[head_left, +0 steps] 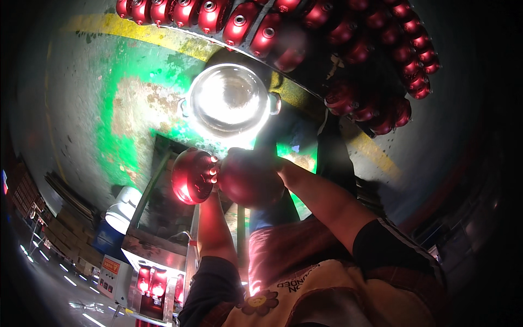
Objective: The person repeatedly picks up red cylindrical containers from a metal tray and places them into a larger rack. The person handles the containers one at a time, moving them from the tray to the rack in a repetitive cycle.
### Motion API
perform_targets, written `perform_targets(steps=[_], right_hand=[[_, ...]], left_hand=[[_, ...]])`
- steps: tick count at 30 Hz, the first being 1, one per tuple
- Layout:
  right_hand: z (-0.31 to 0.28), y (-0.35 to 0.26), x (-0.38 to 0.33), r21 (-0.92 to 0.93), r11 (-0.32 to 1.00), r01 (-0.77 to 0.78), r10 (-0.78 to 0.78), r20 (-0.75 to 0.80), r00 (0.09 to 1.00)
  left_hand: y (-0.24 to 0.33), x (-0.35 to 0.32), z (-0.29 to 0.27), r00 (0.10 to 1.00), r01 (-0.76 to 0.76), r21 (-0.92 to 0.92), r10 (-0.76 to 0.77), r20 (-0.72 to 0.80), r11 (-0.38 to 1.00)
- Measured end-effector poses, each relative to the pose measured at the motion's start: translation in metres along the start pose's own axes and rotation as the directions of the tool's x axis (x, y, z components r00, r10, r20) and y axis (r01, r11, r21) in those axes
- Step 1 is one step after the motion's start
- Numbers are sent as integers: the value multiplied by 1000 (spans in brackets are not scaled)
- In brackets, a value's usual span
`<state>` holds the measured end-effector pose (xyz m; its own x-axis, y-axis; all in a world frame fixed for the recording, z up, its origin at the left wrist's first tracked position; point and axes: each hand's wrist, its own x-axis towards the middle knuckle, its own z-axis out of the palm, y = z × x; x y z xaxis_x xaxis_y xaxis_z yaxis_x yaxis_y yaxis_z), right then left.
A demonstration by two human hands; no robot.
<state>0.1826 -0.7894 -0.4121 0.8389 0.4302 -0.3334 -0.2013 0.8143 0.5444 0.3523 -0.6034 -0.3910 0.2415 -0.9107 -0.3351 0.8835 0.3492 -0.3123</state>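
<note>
Glossy red metal shells [348,32], red shell in hand [192,175], green-painted floor [117,109], yellow stripe [147,34], black sleeves [389,245]

the worn grey floor [81,109] carried patches of green paint and a curved yellow line. rows of red metal lids [239,24] lay along it beside a shiny steel pot [229,98].

Dim green-painted floor [125,103], yellow stripe [158,35]

Factory floor (painted lines [163,35]) — rows of red casings [239,24]
</note>
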Motion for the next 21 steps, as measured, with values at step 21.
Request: perform_targets(steps=[21], right_hand=[[155,-181,-394,-873,-184,451,-982,178,-56]], left_hand=[[-128,136,83,877,8,978,468,-107,209]])
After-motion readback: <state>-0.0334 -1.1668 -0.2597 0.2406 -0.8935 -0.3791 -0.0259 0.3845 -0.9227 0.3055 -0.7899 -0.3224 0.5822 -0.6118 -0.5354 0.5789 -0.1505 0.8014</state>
